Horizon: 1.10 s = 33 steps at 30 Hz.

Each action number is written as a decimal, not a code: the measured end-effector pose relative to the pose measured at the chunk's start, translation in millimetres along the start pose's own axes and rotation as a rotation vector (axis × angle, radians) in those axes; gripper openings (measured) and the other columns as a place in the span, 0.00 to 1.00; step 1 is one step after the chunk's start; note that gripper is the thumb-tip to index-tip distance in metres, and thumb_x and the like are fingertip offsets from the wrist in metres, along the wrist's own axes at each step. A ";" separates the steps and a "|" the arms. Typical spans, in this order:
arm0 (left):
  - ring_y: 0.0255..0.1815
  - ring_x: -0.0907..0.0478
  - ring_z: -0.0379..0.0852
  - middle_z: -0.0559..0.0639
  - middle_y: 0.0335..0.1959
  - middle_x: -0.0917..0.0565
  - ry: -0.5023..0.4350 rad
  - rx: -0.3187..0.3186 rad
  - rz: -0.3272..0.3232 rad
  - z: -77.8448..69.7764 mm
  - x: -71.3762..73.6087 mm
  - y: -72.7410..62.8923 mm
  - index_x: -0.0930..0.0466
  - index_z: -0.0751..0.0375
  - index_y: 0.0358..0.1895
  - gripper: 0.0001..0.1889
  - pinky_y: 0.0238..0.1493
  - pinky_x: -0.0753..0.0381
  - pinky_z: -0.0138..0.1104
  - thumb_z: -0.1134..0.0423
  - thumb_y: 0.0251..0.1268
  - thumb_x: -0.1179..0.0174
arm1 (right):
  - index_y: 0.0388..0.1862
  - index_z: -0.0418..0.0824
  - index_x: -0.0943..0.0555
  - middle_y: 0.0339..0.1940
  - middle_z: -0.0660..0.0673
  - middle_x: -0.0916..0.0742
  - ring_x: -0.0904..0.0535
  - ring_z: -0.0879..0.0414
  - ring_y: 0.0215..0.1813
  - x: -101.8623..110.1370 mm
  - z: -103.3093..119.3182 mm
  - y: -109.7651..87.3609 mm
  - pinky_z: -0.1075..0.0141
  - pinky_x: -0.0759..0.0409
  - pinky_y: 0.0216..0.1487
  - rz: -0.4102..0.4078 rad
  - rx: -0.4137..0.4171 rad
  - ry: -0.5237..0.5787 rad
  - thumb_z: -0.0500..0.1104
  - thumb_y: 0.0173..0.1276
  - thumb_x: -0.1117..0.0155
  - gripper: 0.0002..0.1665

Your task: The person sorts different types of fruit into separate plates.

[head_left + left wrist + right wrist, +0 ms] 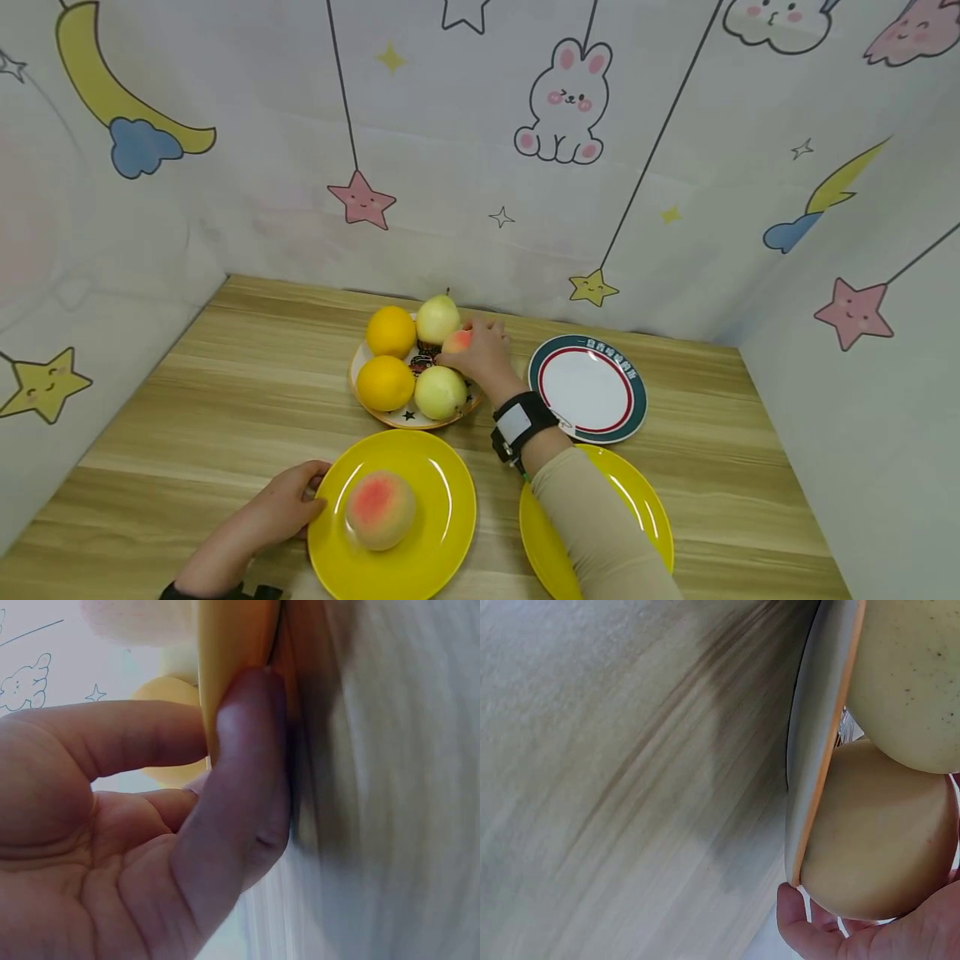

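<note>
My left hand (279,505) pinches the left rim of a yellow plate (444,537), thumb above and fingers beneath, as the left wrist view shows. On that plate rests a peach (381,510) with a red blush. Farther back, my right hand (489,360) curls its fingers round a second peach (457,340) at the right side of a patterned plate (395,417). In the right wrist view this peach (877,832) sits against the plate's orange rim (823,776), beside a speckled pear (911,682). The hand covers much of it in the head view.
Two oranges (386,383) and two pears (440,392) share the patterned plate. To its right lies a white plate with a dark green rim (633,396). My right forearm passes over another yellow plate (652,517). Printed cloth walls (450,233) border the wooden table (225,375).
</note>
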<state>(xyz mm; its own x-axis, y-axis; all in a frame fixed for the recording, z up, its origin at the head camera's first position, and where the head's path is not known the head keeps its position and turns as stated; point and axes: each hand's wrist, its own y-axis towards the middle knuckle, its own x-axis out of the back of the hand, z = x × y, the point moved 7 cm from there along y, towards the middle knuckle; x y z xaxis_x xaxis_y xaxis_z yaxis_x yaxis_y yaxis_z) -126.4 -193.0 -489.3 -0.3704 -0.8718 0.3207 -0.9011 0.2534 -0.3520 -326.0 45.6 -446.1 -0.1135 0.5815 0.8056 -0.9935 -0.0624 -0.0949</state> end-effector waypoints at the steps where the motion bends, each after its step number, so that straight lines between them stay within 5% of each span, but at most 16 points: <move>1: 0.33 0.21 0.48 0.60 0.41 0.24 0.001 0.002 -0.002 -0.3 -0.1 0.1 0.36 0.86 0.57 0.20 0.27 0.16 0.38 0.81 0.61 0.48 | 0.57 0.44 0.28 0.57 0.35 0.30 0.36 0.38 0.58 0.0 0.0 -0.1 0.51 0.28 0.53 -0.002 0.002 0.000 0.58 0.50 0.24 0.40; 22: 0.34 0.21 0.49 0.61 0.42 0.24 -0.001 -0.006 -0.005 2.0 -0.9 -0.5 0.35 0.86 0.57 0.20 0.26 0.16 0.38 0.81 0.61 0.48 | 0.55 0.43 0.25 0.51 0.38 0.23 0.32 0.41 0.56 6.3 -5.4 0.9 0.53 0.32 0.55 -0.048 0.012 -0.019 0.54 0.49 0.24 0.36; 33: 0.34 0.21 0.49 0.60 0.42 0.24 0.007 -0.013 -0.002 0.6 2.8 -0.1 0.35 0.86 0.57 0.20 0.27 0.16 0.38 0.81 0.62 0.48 | 0.53 0.43 0.25 0.51 0.39 0.23 0.32 0.41 0.55 24.6 -4.0 -4.4 0.52 0.29 0.52 -0.097 0.019 0.121 0.49 0.47 0.23 0.34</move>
<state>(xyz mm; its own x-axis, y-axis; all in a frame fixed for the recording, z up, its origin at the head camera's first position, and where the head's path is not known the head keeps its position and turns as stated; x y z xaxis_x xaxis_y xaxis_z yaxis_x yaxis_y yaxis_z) -127.3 -195.7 -488.9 -0.3703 -0.8693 0.3274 -0.9046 0.2574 -0.3399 -324.4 63.3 -428.2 -0.0169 0.6792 0.7337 -0.9998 -0.0156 -0.0085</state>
